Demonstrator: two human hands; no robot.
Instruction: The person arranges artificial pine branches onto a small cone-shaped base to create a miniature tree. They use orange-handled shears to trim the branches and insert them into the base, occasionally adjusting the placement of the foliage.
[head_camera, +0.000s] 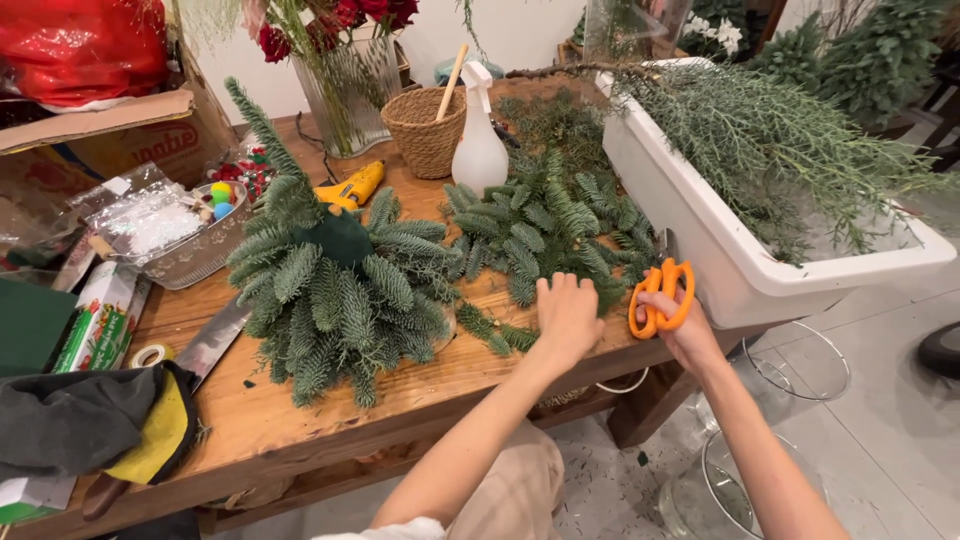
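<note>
Here the left hand (566, 312) presses half-curled fingers onto loose fir sprigs (540, 225) on the worktop (300, 420), while the right hand (672, 322) grips orange scissors (660, 296), blades seemingly hidden, which might nick the nearby knuckles.

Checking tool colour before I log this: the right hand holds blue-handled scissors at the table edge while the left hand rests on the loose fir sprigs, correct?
Not quite. In the head view the scissors in the right hand have orange handles, not blue. The rest holds: they are at the edge of the wooden table, and the left hand rests on the loose fir sprigs.
</note>
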